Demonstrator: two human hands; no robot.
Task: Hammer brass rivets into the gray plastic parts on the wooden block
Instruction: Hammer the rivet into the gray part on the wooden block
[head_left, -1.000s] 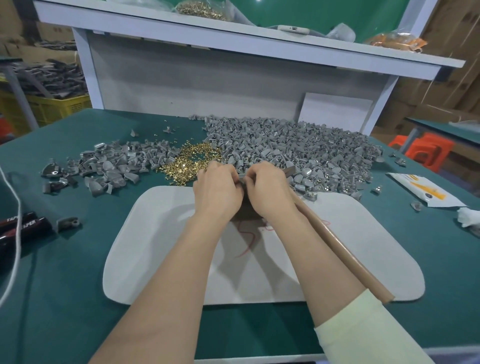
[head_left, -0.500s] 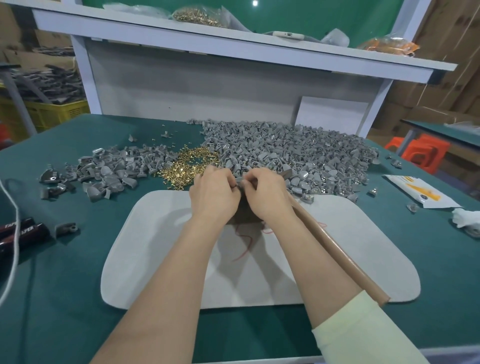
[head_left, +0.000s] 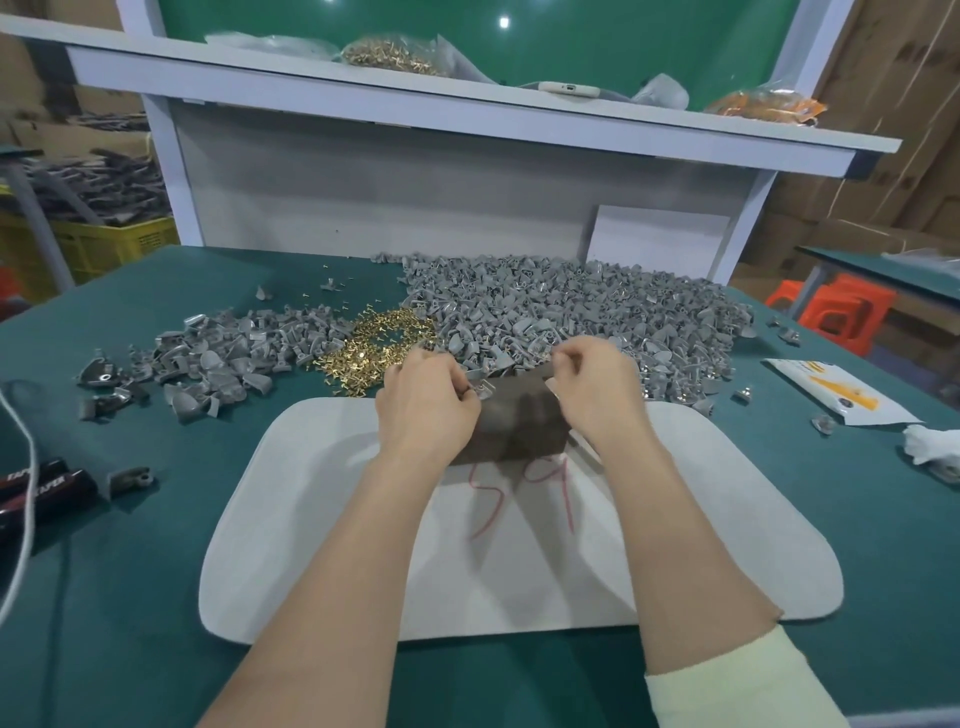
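Observation:
A dark wooden block (head_left: 519, 423) stands on the white mat (head_left: 322, 519) between my two hands. My left hand (head_left: 423, 402) is at the block's left end and pinches a small gray plastic part (head_left: 480, 387) on the block's top. My right hand (head_left: 597, 387) sits at the block's right end with its fingers curled. A short piece of the hammer handle (head_left: 587, 449) shows under its wrist; the rest is hidden by my forearm. Loose brass rivets (head_left: 376, 345) lie just behind my left hand.
A big heap of gray parts (head_left: 597, 312) fills the table behind the block, and a smaller heap (head_left: 218, 358) lies to the left. A white cord (head_left: 26, 467) and black tools (head_left: 41, 486) are at the left edge, a paper packet (head_left: 836, 395) at the right.
My hands have moved apart, which uncovers the block between them. The long hammer handle beside my right forearm is now mostly hidden. The camera has tilted up.

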